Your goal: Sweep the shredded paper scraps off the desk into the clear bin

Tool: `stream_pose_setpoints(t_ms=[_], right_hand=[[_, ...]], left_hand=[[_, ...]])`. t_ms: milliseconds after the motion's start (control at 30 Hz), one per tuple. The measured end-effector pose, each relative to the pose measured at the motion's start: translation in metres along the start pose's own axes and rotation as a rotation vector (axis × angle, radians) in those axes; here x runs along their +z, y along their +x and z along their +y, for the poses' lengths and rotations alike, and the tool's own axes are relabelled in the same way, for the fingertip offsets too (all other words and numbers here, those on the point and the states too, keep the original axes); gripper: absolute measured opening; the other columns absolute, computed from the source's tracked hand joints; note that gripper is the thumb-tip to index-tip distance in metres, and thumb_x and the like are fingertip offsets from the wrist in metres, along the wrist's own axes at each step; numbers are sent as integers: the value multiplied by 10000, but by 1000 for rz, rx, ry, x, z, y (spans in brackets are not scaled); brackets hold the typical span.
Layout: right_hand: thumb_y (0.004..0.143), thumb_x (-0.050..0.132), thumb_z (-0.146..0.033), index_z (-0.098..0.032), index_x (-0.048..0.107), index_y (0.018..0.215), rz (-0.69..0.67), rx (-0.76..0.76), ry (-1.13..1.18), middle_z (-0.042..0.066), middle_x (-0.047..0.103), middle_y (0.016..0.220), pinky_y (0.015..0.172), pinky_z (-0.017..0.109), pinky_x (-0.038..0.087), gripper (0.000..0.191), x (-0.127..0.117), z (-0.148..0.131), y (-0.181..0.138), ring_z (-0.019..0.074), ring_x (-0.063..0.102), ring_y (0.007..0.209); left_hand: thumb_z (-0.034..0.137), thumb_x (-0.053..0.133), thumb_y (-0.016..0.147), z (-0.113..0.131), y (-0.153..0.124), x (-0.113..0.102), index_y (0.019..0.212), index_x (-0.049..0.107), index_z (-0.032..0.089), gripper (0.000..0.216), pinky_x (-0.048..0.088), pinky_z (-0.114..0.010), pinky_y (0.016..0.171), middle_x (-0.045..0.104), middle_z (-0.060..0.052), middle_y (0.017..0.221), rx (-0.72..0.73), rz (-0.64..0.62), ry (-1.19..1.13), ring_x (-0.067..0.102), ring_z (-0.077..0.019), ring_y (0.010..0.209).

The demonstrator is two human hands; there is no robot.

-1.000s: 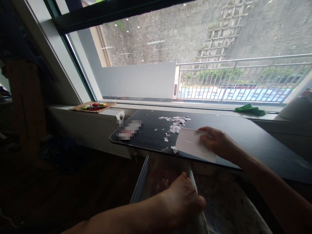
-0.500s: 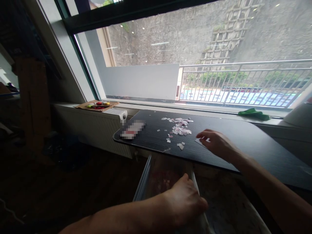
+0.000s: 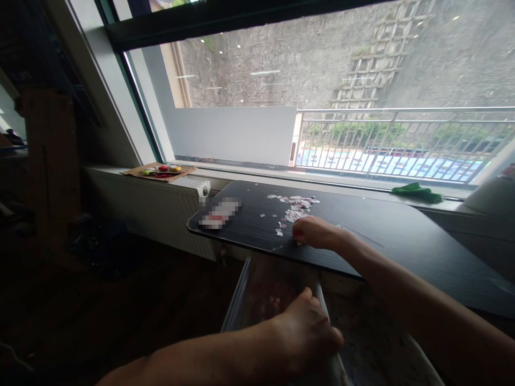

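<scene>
My right hand (image 3: 316, 232) is on the dark tabletop (image 3: 249, 236) near its front edge. Its fingers are curled down and closed, their tips over small paper scraps; what they pinch is hidden. Just beyond lies a loose heap of torn white and pinkish paper scraps (image 3: 295, 206), with single scraps (image 3: 279, 232) scattered to the left. Below the tabletop, my left hand (image 3: 311, 327) is closed around the right side of an open drawer (image 3: 235, 300). Reddish contents inside the drawer are too dim to make out.
A blurred-out flat item (image 3: 219, 213) lies at the table's left end. A faint clear strip (image 3: 364, 236) rests beyond my right forearm. On the sill are a green cloth (image 3: 416, 192) and cardboard with colourful pieces (image 3: 161, 170). A radiator (image 3: 148, 206) stands left of the table.
My right hand has moved left across the tabletop, from the bare right part to the nearer paper scraps, which it now covers. My left hand stays on the drawer side.
</scene>
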State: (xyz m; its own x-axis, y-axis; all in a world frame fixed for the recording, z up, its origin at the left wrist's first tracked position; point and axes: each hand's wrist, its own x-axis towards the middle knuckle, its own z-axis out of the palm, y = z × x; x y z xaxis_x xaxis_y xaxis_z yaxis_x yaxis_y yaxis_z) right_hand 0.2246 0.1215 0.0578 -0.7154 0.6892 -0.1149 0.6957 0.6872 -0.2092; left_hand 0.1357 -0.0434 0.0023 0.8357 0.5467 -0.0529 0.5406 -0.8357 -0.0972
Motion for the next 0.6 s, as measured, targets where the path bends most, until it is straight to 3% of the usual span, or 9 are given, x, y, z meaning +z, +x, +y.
stream_pose_setpoints(t_ms=[300, 600], right_hand=[[932, 649, -358, -170, 646, 1188, 57, 165, 237, 62, 667, 1210, 809, 418, 575, 318, -17, 18, -19, 236, 673, 987], [952, 626, -355, -183, 620, 1220, 60, 265, 453, 76, 663, 1204, 814, 424, 577, 319, 4, 33, -22, 214, 676, 972]], left_hand=[[211, 706, 784, 0, 2, -3, 698, 626, 200, 119, 414, -399, 690, 648, -42, 547, 2, -50, -6, 582, -233, 534], [182, 744, 736, 0, 0, -3, 675, 633, 188, 127, 446, -386, 685, 664, -40, 549, -15, -66, -56, 660, -257, 631]])
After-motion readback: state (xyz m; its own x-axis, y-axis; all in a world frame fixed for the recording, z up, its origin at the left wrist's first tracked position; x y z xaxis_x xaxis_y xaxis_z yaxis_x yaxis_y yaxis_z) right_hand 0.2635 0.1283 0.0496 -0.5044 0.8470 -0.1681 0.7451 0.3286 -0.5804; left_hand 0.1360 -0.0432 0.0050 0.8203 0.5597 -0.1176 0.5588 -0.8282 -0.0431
